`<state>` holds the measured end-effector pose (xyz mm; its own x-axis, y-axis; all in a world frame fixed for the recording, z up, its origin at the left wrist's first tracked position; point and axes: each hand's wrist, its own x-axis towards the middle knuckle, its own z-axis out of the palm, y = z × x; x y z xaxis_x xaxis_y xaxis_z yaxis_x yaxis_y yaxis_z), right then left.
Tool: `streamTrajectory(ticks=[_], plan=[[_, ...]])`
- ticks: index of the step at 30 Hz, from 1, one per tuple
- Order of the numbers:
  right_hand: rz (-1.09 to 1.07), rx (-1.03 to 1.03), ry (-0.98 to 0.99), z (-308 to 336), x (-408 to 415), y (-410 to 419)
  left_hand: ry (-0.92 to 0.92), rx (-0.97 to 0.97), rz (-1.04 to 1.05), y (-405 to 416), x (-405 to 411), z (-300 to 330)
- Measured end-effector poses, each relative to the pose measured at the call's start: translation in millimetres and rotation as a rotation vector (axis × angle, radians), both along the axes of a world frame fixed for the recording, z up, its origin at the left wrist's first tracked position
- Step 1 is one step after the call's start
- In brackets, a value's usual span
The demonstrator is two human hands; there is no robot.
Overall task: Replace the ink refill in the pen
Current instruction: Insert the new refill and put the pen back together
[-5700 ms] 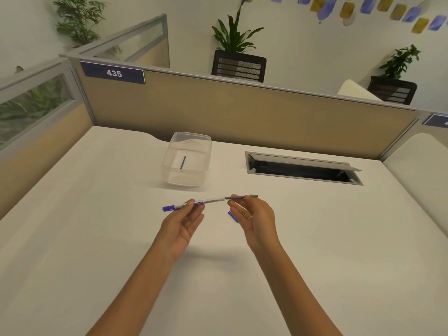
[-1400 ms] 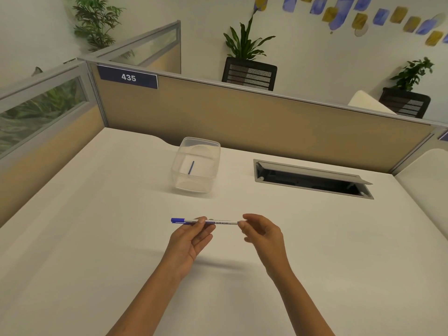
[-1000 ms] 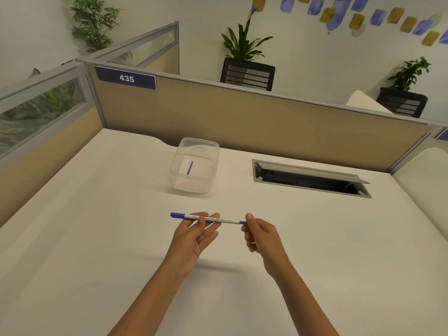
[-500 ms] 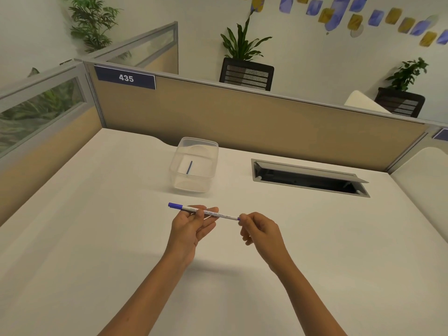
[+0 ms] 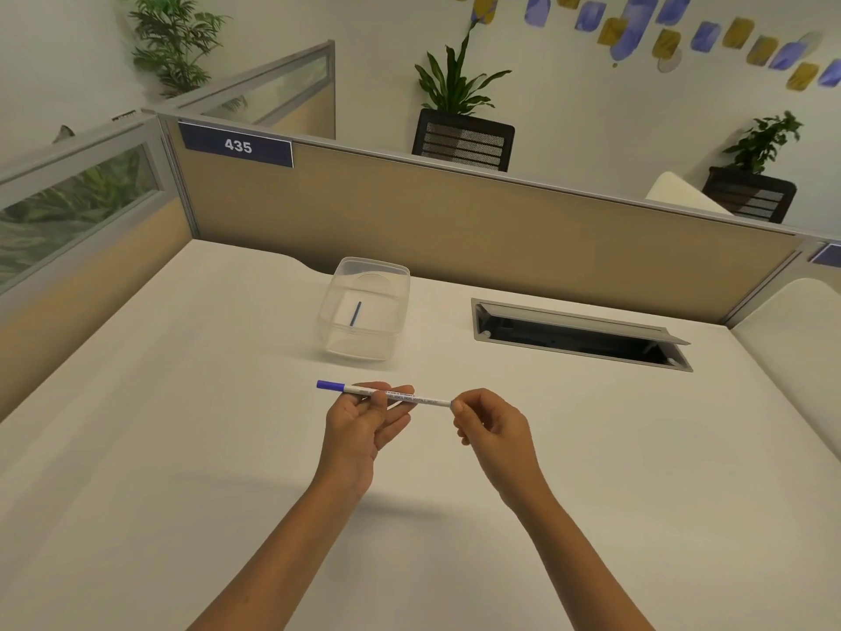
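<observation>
An office cubicle closes in a white worktop (image 5: 182, 448), with tan partition panels (image 5: 455, 230) along the far and left sides and a dark blue label reading 435 (image 5: 236, 146) fixed near the far panel's top left corner. Beyond the panels stand potted plants (image 5: 455, 79) against a pale wall scattered with blue and yellow shapes. Toward the back of the worktop sits a clear plastic container (image 5: 364, 311), open at the top, with a short thin blue stick (image 5: 355, 313) lying on its floor. To its right a cable hatch (image 5: 578, 334) is sunk into the surface, its grey flap tilted up over a dark opening. Closer in, above the worktop, both bare forearms reach forward and hold the pen (image 5: 387, 394) nearly level between them. The pen has a white printed barrel and a blue cap end pointing left, past the left hand (image 5: 364, 425). That hand's grip is closed on the barrel, thumb on the near side and fingers curled behind. The right hand (image 5: 491, 425) pinches the pen's right end with narrow fingertips; that end is hidden by the fingertips, so its detail cannot be told.
</observation>
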<state>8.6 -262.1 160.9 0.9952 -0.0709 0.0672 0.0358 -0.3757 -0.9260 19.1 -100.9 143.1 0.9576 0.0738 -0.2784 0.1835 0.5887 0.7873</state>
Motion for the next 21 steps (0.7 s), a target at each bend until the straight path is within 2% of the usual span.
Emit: streamTrajectory(ticks=[2, 4, 6, 10, 13, 16, 21], plan=[[0.016, -0.231, -0.219, -3, 0, -1, 0.016, -0.03, -0.005, 1, 0, 1], [0.04, -0.266, -0.285, -5, 0, -3, 0.009, -0.036, -0.01, 2, 0, 4], [0.052, -0.099, -0.118, 0, -1, -3, -0.019, -0.016, -0.016, 4, 1, 6], [0.076, 0.367, 0.301, 13, -1, -4, -0.108, 0.06, -0.034, 6, 1, 10], [0.064, 0.53, 0.41, 16, 0, -6, -0.165, 0.125, -0.042, 4, 0, 12], [-0.031, 0.383, 0.277, 12, 0, 1, -0.147, 0.136, -0.03, 1, 0, 13], [-0.091, -0.187, -0.264, 0, -3, 6, 0.061, -0.033, -0.022, -5, 0, 19]])
